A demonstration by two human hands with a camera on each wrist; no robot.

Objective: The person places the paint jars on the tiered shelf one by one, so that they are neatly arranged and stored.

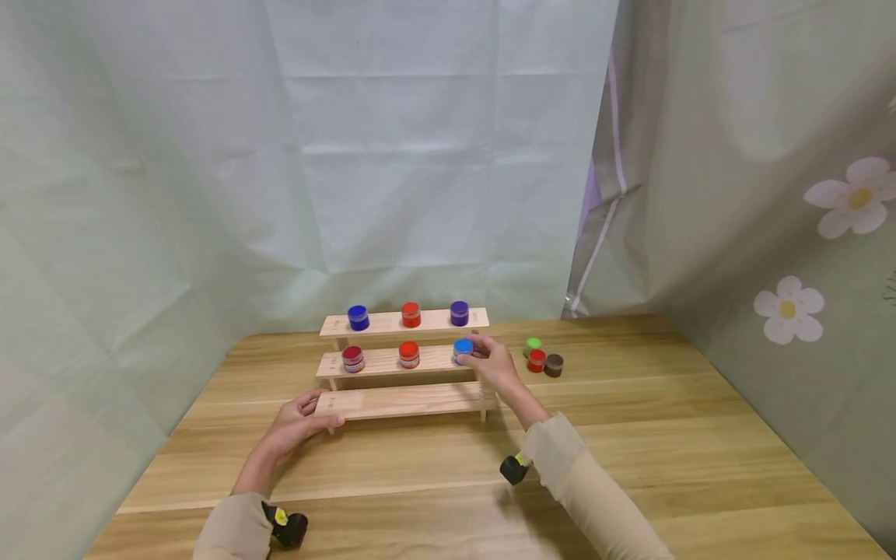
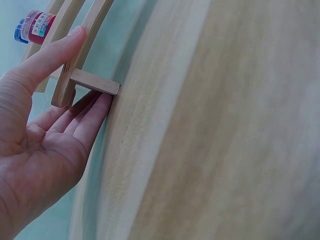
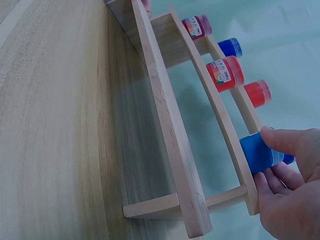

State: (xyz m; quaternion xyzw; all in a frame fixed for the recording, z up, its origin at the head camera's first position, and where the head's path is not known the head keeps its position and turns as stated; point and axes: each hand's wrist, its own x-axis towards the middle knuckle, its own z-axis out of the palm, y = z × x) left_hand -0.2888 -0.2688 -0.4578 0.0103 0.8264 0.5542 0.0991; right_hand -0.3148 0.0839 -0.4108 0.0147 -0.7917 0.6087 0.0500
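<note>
A three-tier wooden rack stands on the table. My right hand pinches a light blue paint jar at the right end of the middle tier, thumb on one side and fingers on the other. My left hand grips the left end of the bottom tier, its thumb along the front edge and the fingers behind the leg. Left of the blue jar on the middle tier sit a red jar and a dark red jar. The bottom tier holds no jars.
On the top tier stand a dark blue jar, a red-orange jar and a purple jar. Right of the rack, a green jar, a red jar and a dark brown jar are grouped on the table. Curtains hang behind.
</note>
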